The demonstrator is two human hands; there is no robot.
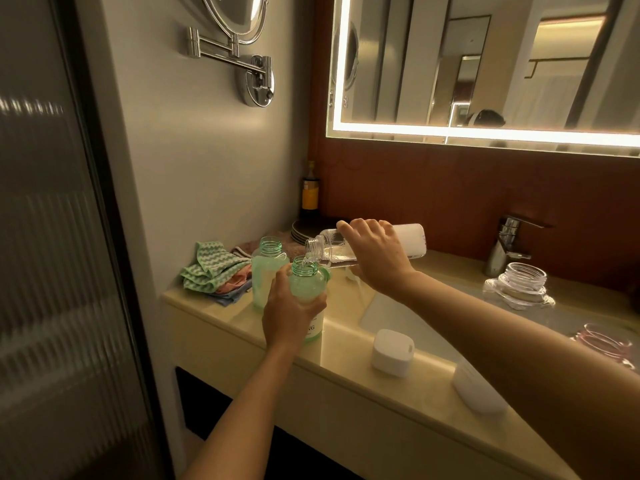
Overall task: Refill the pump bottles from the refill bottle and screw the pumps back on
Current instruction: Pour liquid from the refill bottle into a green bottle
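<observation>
refill bottle [408, 242] in right grip [375, 258] seemingly pours into pump bottle [306, 285] in left grip [287, 313]

Bathroom. A wall mirror [485, 64] with a lit border is glowing above a beige stone-look table [346, 368], which is carrying a sunken white basin [377, 317] and a chrome tap [506, 244]. A round mirror [239, 12] on a folding chrome arm is hanging from the side wall. Folded cloths [211, 271] are lying in the corner, and a ribbed glass door [45, 271] is standing at the left.
</observation>
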